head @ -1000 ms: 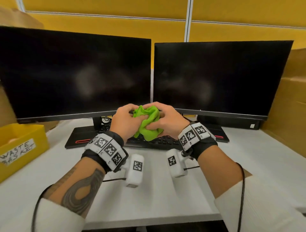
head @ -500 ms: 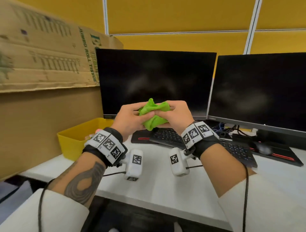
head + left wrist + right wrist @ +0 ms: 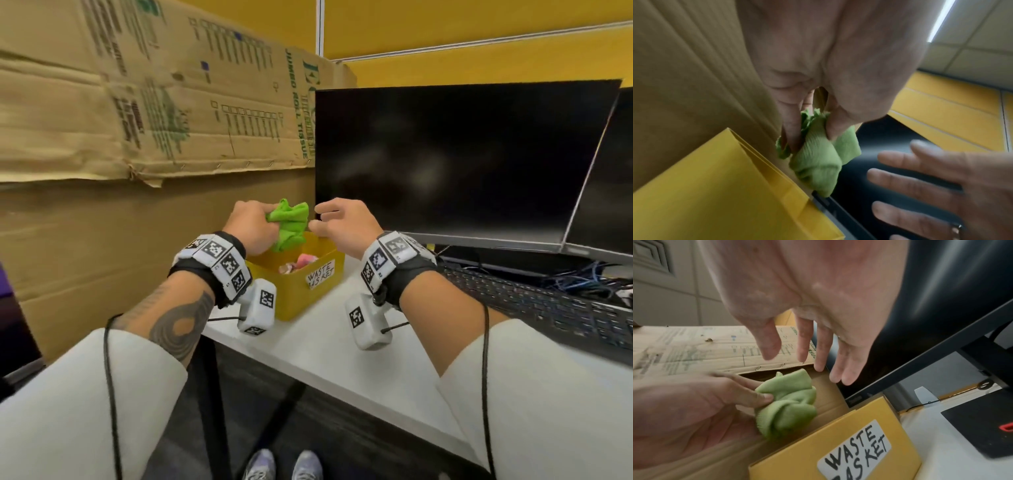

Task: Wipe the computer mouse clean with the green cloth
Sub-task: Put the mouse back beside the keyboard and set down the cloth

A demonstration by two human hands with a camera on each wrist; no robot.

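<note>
At the centre of the head view a yellow box (image 3: 301, 291) sits on the white desk (image 3: 342, 356), its white label handwritten "WASTE BASKET"; pink and pale scraps lie inside. Above it the left hand (image 3: 250, 226) pinches the bunched green cloth (image 3: 289, 224) between thumb and fingers, while the right hand (image 3: 342, 226) hangs just beside, fingers spread and loose, holding nothing. Cardboard (image 3: 154, 89) at upper left reads "JUMBO ROLL TISSUE".

yellow partition panels (image 3: 479, 31) back a white desk (image 3: 342, 349) holding a dark monitor (image 3: 455, 161). flattened cardboard (image 3: 137, 102) lines the left side. dark floor (image 3: 291, 428) below; a ceiling light strip (image 3: 939, 21) glows overhead.
</note>
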